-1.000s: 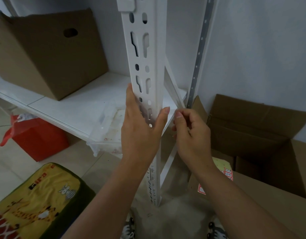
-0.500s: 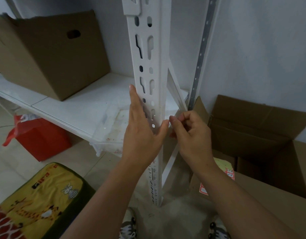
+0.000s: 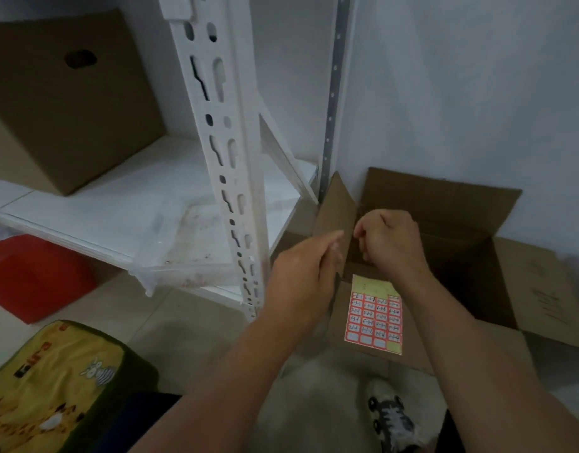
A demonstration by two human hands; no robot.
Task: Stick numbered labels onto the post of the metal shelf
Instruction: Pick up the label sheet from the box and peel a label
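hands off the post, over the label sheet

both hands hover right of the white slotted metal post [image 3: 245, 197]: left hand [image 3: 301, 282] flat-fingered, blurred; right hand [image 3: 391, 238] curled, contents hidden. red-bordered label sheet [image 3: 374, 317] lies on an open cardboard box [image 3: 451, 223] flap, numbers unreadable.

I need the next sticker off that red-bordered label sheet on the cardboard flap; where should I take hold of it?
Pinch the red-bordered label sheet by its plain yellowish top strip, coming from above. It lies flat on the brown cardboard flap, unobstructed.
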